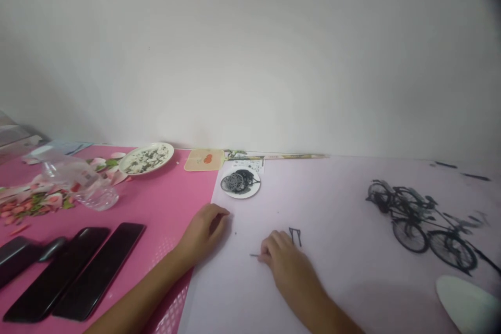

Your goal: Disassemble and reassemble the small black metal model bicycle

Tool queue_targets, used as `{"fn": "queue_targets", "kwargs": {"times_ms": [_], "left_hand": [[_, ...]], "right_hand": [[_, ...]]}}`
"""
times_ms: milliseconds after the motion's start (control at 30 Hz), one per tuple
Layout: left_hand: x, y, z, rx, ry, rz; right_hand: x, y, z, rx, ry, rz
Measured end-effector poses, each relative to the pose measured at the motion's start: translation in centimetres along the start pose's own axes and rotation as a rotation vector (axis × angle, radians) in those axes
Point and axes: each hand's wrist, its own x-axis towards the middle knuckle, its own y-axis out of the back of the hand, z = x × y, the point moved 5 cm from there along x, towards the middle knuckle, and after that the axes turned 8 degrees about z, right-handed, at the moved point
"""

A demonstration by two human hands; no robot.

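My right hand (282, 255) is closed low over the pale sheet (230, 292), pinching a thin grey rod (253, 255) that sticks out to the left. Just behind its knuckles lies a small black frame-shaped part (295, 235). My left hand (204, 230) rests near the sheet's left edge, thumb and fingertips brought together; whatever they may hold is too small to make out. A tiny dark speck (235, 233) lies between the hands. Farther back, a small white plate (254, 191) carries black spoked model wheels (237, 181).
Black model bicycles (415, 216) stand at the right, near a white plate (465, 297). Leftward on pink cloth (172, 193) are a clear plastic bottle (84, 182), petals (37, 203), a plate of pale bits (146, 159) and dark phones (102, 271). A wall closes off the back.
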Motion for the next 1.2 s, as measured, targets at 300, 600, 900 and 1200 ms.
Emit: {"fn": "queue_targets", "kwargs": {"times_ms": [300,600,900,1200], "left_hand": [[-0.1,-0.1,0.3,-0.024,0.004,-0.003],[0.0,-0.2,0.6,-0.015,-0.073,-0.012],[0.3,-0.3,0.4,0.012,-0.080,0.004],[0.1,-0.5,0.5,0.049,-0.182,0.001]], "right_hand": [[0.1,0.8,0.6,0.225,-0.086,0.087],[0.5,1.1,0.4,0.281,-0.084,0.064],[0.5,1.9,-0.5,0.237,0.019,-0.018],[0.6,2.2,-1.0,0.207,0.054,-0.016]]}}
